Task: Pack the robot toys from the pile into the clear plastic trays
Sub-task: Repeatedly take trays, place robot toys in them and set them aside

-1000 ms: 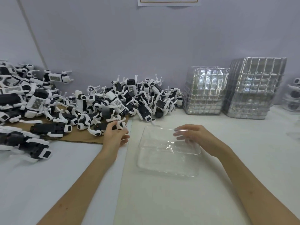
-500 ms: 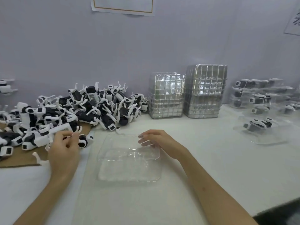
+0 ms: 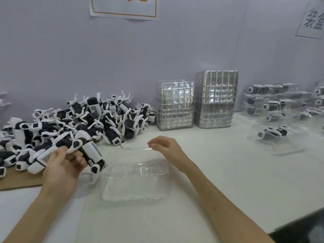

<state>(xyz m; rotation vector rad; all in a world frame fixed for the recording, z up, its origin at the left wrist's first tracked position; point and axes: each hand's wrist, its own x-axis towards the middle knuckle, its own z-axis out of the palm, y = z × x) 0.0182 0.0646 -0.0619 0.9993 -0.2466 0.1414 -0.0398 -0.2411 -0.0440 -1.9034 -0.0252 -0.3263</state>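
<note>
One view only, head-worn, wide-angle. Looks forward and down over the counter (image 3: 245, 163) toward the wall (image 3: 157, 50) at top of frame. Near: left hand (image 3: 61, 167) and right hand (image 3: 166, 148) sit mid-frame, forearms reaching up from bottom edge.

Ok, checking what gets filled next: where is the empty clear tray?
Head view, centre: the clear tray lies on the table, right of the toy pile, with the right hand at its far rim.
</note>
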